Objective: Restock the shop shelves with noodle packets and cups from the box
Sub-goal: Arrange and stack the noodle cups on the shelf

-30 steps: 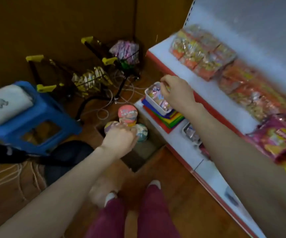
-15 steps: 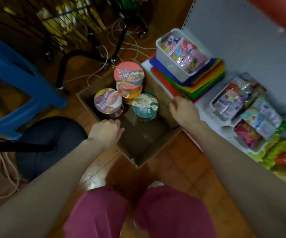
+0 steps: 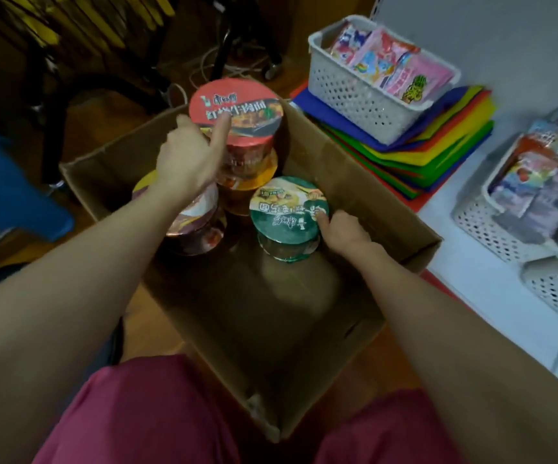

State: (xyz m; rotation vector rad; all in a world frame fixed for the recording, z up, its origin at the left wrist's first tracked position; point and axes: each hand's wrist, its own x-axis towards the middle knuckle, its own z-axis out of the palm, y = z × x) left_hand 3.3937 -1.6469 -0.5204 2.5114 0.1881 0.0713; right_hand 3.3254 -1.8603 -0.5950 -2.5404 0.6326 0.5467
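Observation:
An open cardboard box (image 3: 374,199) stands on the floor between my knees. Several noodle cups stand at its far end. A red-lidded cup (image 3: 247,102) is stacked on an orange-lidded cup (image 3: 257,182). A purple-lidded cup (image 3: 197,226) stands to the left and a green-lidded cup (image 3: 284,212) to the right. My left hand (image 3: 187,159) grips the red-lidded cup, thumb on the lid and fingers at its left rim. My right hand (image 3: 344,229) holds the green-lidded cup's right side, with fingertips on the lid's edge.
The white bottom shelf (image 3: 471,269) runs along the right. It bears a white basket (image 3: 354,95) of sachets on a stack of coloured sheets (image 3: 438,145), and another basket (image 3: 492,226) of packets. A blue stool (image 3: 3,195) and a black trolley frame (image 3: 70,92) stand at the left.
My view dropped from the shelves to the box. Both hands moved from the box's rim into it, the left onto the red-lidded cup and the right onto the green-lidded one.

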